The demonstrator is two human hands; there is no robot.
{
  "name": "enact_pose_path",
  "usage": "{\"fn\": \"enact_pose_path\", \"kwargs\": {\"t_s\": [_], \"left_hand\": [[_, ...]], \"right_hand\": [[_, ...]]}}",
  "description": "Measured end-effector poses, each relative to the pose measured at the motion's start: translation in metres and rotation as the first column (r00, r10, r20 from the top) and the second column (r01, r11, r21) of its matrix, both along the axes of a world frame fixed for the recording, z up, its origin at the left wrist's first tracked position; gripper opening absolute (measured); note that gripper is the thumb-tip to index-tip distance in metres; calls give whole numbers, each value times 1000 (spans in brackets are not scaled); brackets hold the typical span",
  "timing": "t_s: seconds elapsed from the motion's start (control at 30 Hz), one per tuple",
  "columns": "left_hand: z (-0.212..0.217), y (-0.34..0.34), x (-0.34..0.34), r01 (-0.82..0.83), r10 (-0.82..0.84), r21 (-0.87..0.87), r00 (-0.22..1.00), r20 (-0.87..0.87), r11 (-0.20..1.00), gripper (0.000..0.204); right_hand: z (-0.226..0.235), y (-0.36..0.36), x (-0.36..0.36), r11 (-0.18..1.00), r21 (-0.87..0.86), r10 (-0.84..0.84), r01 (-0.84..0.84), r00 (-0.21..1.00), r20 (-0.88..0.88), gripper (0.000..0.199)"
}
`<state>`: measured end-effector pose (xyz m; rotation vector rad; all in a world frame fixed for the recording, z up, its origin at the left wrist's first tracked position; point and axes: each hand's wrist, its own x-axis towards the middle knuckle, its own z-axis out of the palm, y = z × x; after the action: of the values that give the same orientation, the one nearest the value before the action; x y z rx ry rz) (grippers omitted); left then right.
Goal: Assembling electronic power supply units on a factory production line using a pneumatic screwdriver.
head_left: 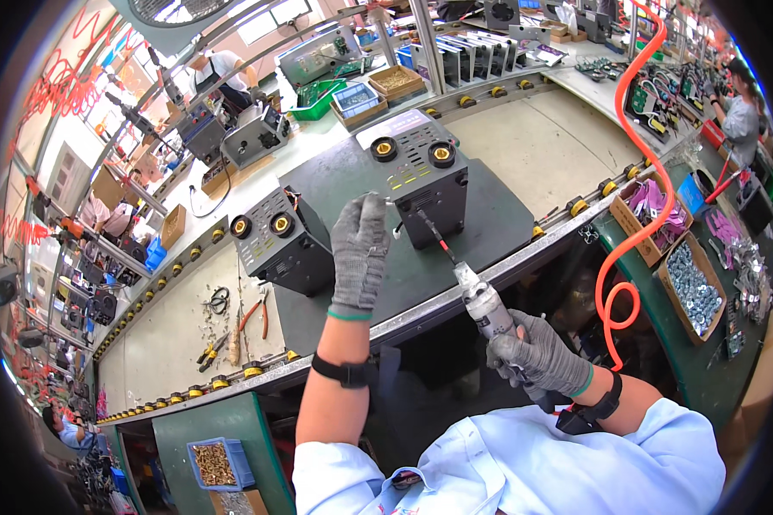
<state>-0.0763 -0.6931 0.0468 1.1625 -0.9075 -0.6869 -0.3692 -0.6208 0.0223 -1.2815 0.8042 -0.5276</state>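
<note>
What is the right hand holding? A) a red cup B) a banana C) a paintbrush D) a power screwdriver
D: the gloved right hand grips a grey power screwdriver, its bit aimed at the black box on the mat, while the left hand reaches up beside that box.

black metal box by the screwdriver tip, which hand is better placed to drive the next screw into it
Right, probably. The right hand grips the pneumatic screwdriver, whose bit already points at the black metal box. The left hand only pinches something small beside the box.
</note>
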Motion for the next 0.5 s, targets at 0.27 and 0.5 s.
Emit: {"fn": "enact_pose_path", "kwargs": {"t_s": [0.27, 0.5], "left_hand": [[-5, -28, 18, 188, -204, 85, 933, 296, 979, 32], [-7, -39, 20, 395, -382, 71, 913, -140, 916, 33]], "right_hand": [[16, 1, 11, 971, 217, 68, -102, 985, 160, 64], [10, -1, 20, 969, 236, 30, -65, 988, 149, 58]]}}
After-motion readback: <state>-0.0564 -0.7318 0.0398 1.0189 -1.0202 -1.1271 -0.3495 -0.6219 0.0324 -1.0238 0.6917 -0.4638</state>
